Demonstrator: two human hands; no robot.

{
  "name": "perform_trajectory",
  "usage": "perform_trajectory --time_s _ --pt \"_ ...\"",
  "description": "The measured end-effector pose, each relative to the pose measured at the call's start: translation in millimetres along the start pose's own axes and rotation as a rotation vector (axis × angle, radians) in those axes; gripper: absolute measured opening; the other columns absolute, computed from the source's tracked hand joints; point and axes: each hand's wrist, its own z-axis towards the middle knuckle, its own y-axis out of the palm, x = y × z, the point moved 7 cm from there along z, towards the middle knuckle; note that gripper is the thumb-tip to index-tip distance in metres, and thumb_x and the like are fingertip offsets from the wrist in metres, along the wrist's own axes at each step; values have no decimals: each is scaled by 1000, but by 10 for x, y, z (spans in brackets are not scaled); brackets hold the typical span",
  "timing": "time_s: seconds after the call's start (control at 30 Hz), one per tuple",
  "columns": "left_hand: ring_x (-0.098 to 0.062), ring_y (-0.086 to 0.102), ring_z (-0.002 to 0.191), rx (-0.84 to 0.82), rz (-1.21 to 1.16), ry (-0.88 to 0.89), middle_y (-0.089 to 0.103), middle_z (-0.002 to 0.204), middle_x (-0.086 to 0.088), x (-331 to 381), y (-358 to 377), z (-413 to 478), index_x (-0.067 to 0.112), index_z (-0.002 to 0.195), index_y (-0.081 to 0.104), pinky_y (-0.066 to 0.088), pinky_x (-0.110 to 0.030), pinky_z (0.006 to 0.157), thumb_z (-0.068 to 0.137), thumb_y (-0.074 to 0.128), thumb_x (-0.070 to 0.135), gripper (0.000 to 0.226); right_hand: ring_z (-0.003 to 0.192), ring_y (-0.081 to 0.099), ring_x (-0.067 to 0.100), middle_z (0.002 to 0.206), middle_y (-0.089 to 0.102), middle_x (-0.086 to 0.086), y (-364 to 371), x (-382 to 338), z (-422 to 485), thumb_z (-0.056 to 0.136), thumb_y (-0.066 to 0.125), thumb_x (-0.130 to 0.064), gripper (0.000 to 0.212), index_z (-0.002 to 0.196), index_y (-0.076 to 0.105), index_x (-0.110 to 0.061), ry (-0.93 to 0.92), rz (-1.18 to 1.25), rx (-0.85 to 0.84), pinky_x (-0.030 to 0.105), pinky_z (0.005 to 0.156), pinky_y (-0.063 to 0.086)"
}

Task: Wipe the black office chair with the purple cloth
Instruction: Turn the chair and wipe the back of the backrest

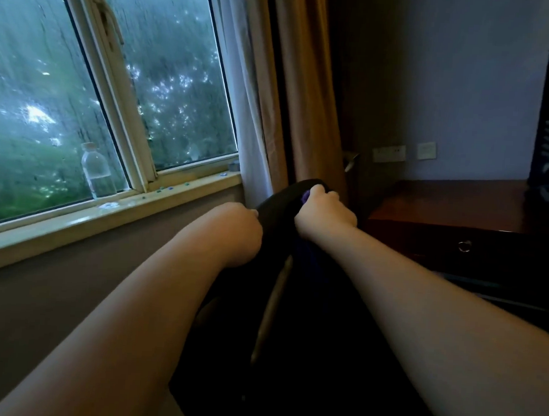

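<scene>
A black office chair (278,209) with a rounded backrest stands in the dim corner between a window and a desk, its back turned toward the camera. Both bare forearms reach out to the top of the backrest.

The left hand (243,226) clasps the left edge of the backrest, with its fingers curled round the rim and out of sight behind it. The right hand (326,211) is clenched round a purple cloth (305,197) and presses it against the top edge of the backrest. A small bright fold of the cloth shows beside the knuckles. A darker stretch seems to hang down the chair's back below the wrist, though the shadow makes this hard to tell.

To the left, a white-framed window (132,154) has rain-streaked glass with blurred green foliage beyond it. A clear plastic water bottle (97,173) with a pale cap stands upright on the pale window sill (73,224), close to the frame's centre post. A few small blue and green bits lie scattered along the sill.

A sheer white curtain (250,116) and a heavier tan curtain (305,97) hang just behind the chair. To the right stands a dark reddish wooden desk (444,202) with a metal ring pull (464,246) on its drawer. Two white wall plates (389,153) sit on the bluish wall above the desk.
</scene>
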Motion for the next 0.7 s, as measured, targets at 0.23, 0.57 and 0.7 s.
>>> perform_trajectory --time_s 0.23,0.57,0.7 --pt "-24 43 134 -47 146 8 35 155 -7 -4 29 96 7 149 38 34 -28 105 107 31 16 43 118 51 41 140 40 16 27 274 749 95 58 -21 59 150 37 -19 146 -39 -16 48 73 41" --pt "-27 46 130 -42 136 -27 45 145 -13 -61 60 132 7 149 37 37 -30 104 106 32 15 44 117 53 34 136 45 14 80 321 651 98 52 -11 47 143 44 -18 15 27 27 45 84 47" --pt "-26 48 128 -36 178 8 49 141 -12 -23 47 134 5 144 44 38 -31 103 106 32 16 42 115 56 30 130 51 11 81 293 157 100 46 -14 38 138 50 -18 -113 198 110 44 95 49"
